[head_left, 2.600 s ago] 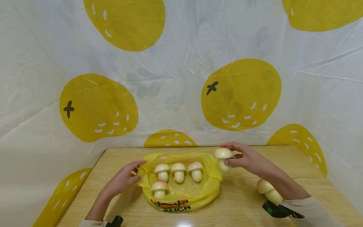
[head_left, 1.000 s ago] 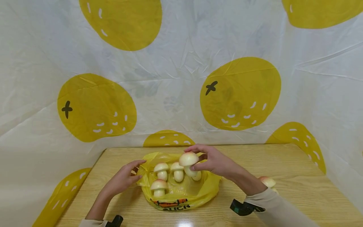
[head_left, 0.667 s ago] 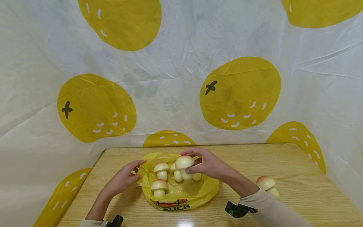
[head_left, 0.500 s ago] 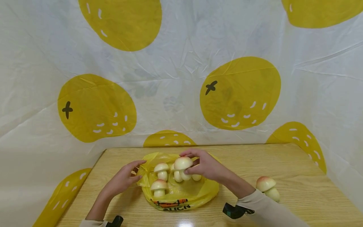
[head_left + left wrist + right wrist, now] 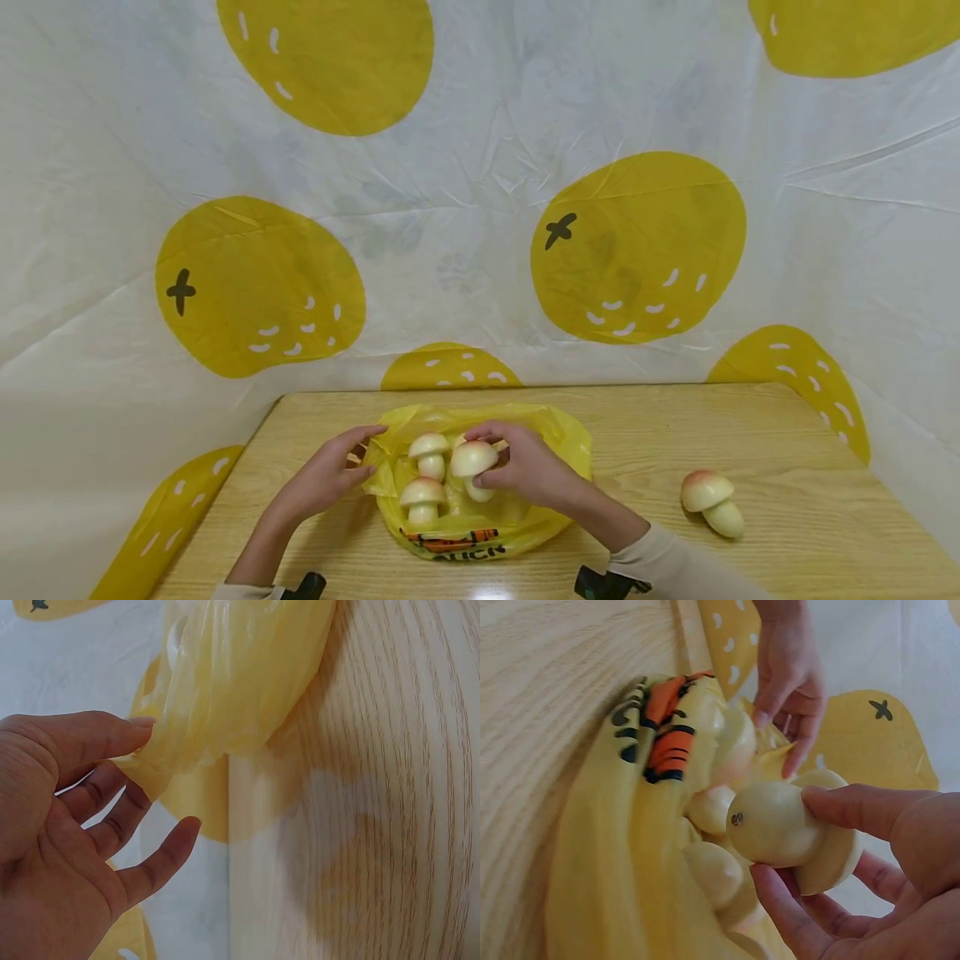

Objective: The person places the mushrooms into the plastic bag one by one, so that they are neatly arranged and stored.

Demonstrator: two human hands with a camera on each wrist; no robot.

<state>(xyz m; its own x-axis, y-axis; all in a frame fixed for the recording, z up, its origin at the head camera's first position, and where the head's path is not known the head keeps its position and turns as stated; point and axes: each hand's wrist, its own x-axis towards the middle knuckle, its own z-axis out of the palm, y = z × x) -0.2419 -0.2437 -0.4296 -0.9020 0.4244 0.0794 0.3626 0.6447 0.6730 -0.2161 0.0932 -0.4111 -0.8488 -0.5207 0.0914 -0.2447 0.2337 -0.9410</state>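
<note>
A yellow plastic bag (image 5: 572,442) with orange and black print lies spread with its mouth up on the table. My left hand (image 5: 326,473) pinches its left rim between thumb and fingers, as the left wrist view also shows. My right hand (image 5: 528,467) grips a toy mushroom (image 5: 474,458), cream with a reddish cap, low inside the bag's mouth. Two similar mushrooms stand at the left inside, one farther back (image 5: 430,450) and one nearer (image 5: 422,498). Others are mostly hidden behind the held mushroom and right hand; their stems (image 5: 714,871) show in the right wrist view.
One more toy mushroom (image 5: 711,502) lies tipped on the wooden table (image 5: 645,433), right of the bag. A white cloth (image 5: 457,275) with big yellow fruit prints hangs behind the table. Dark wrist cameras (image 5: 609,582) sit at both cuffs.
My right hand has carried the mushroom from beyond the bag's right rim leftward and down into the bag's mouth, among the others. My left hand stays on the rim.
</note>
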